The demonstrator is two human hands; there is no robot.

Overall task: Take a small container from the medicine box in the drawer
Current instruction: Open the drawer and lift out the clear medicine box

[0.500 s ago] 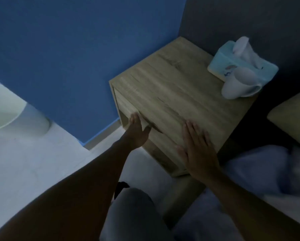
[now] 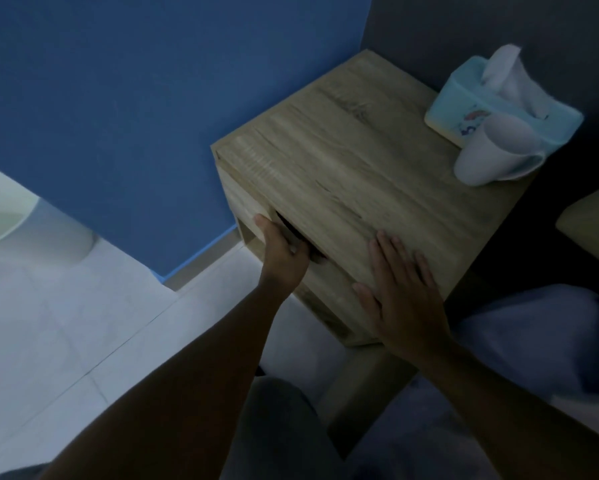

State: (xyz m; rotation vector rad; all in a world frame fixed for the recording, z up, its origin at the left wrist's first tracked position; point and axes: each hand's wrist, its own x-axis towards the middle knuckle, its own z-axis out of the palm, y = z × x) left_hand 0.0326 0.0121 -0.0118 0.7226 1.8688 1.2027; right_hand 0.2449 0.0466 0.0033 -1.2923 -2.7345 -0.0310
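Right now the left hand (image 2: 284, 252) is hooking its curled fingers into the drawer's (image 2: 253, 209) dark handle slot, while the right hand (image 2: 400, 289) is pressing spread fingers flat on the nightstand (image 2: 360, 168); the medicine box is lying hidden beyond the left fingertips.

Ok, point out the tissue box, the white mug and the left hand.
tissue box (image 2: 454, 109): head view, its pale blue side.
white mug (image 2: 488, 157): head view, its outer wall.
left hand (image 2: 284, 254): head view, its back.
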